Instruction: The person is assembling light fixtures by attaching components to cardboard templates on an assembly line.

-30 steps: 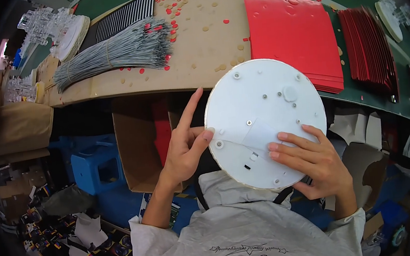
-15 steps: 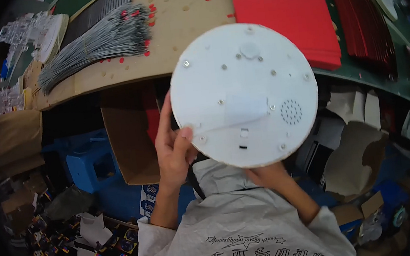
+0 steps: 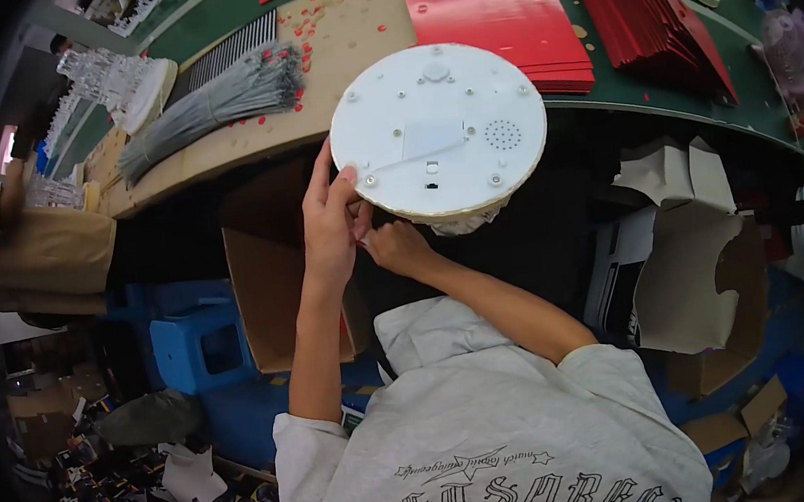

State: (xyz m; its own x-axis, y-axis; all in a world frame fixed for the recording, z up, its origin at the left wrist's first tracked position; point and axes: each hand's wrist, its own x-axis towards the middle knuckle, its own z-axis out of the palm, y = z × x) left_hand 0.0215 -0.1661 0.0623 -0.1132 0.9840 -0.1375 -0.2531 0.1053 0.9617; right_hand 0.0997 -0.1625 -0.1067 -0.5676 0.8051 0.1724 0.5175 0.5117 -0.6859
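A white round base [image 3: 438,130] faces up, with screws, a cluster of small speaker holes and a clear strip across a pale square. Something crinkled and whitish shows under its near edge. My left hand [image 3: 328,221] grips the left edge, thumb on top and fingers beneath. Close beside it, below the near-left rim, my right hand [image 3: 400,249] has its fingers drawn together at the left hand's fingers. A tiny red spot shows there, but what the right hand pinches is too small to tell.
Beyond the base, the table carries a bundle of grey wires [image 3: 210,104], red sheets [image 3: 486,26], a fanned dark red stack [image 3: 648,24] and scattered red dots. Clear plastic pieces [image 3: 115,80] stand far left. Below are a cardboard box [image 3: 272,274] and a blue stool [image 3: 198,346].
The base has moved away from me and tilted back. My right hand has left its underside near the front and come left, next to my left hand, which still holds the edge.
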